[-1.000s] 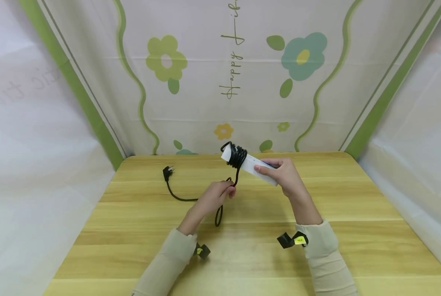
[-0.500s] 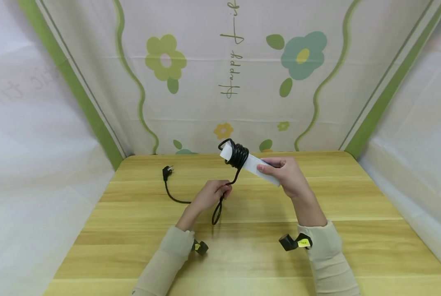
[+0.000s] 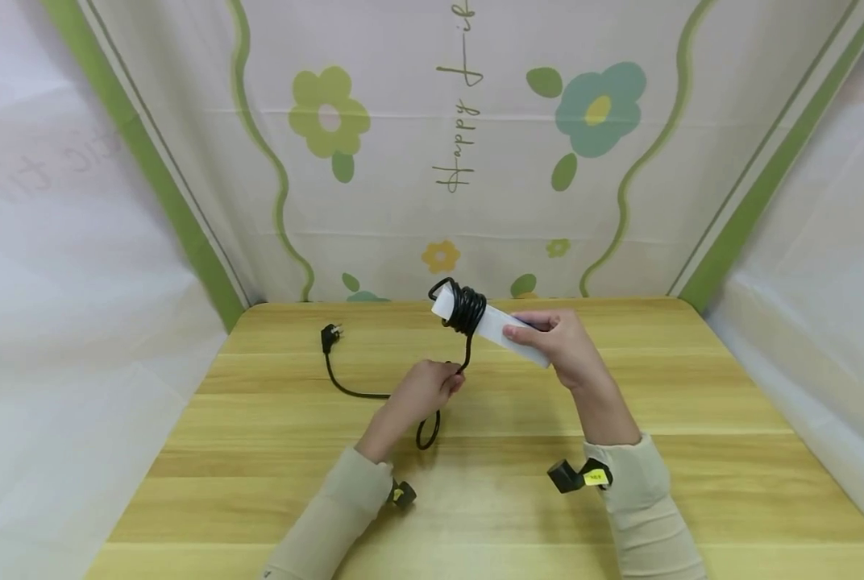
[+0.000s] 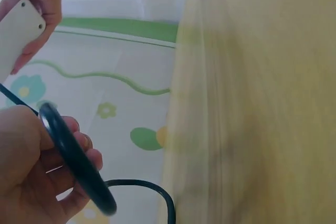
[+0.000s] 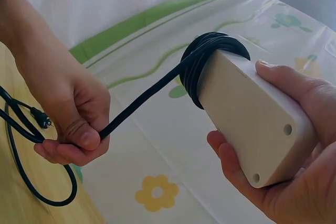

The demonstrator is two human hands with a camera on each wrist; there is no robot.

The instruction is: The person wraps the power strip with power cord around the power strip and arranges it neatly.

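My right hand (image 3: pixel 566 346) grips the near end of a white power strip (image 5: pixel 247 114), held tilted above the table. Several turns of its black cord (image 3: pixel 466 310) are wound round the strip's far end. From that coil the cord runs down to my left hand (image 3: pixel 428 387), which pinches it between thumb and curled fingers. Below the left hand hangs a loose loop of cord, seen large in the left wrist view. The rest trails left to the black plug (image 3: pixel 329 337), whose metal prongs show. In the right wrist view the strip's underside has screw holes.
The wooden table (image 3: pixel 258 483) spreads under both arms. A white cloth backdrop (image 3: pixel 403 161) with flowers and green bands rises behind its far edge, and white sheets (image 3: pixel 76 322) hang on both sides. Each wrist wears a small black camera (image 3: pixel 566 475).
My left hand shifted slightly left and back, then right and down, keeping the cord pinched. The hanging loop swung with it. The strip and right hand barely moved.
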